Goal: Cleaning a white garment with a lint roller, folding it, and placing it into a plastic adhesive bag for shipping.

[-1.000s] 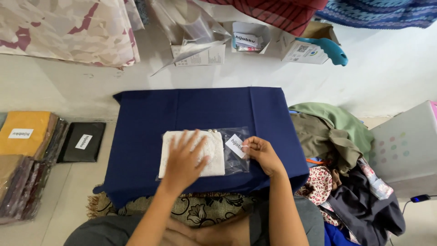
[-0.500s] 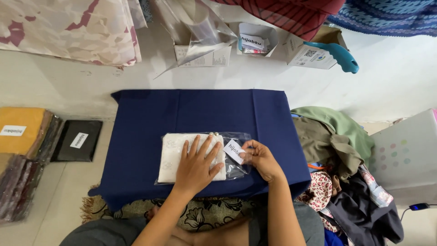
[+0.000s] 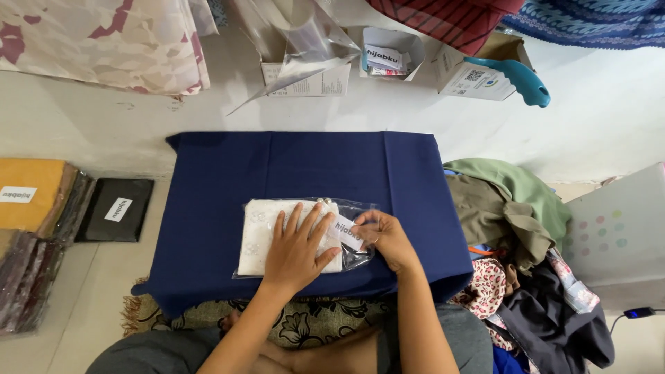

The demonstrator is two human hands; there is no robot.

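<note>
Single view only: head-worn camera, looking steeply down, almost plumb over work area; wearer seated at bottom edge, forearms entering frame from below; blue-draped tabletop [image 3: 228, 173] centred, fairly near, fills middle third; far edge of frame reaches wall base with cardboard boxes [image 3: 312, 79]; left margin catches packed fabric stacks [image 3: 31, 194] on floor; right margin catches clothes heap [image 3: 512, 208]; no second view, no overlap to record

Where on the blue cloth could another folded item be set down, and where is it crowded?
The blue cloth is bare along its far half, and on the strip left of the clear bag. The near middle is crowded: left hand presses the bag, right hand at its open end.
</note>
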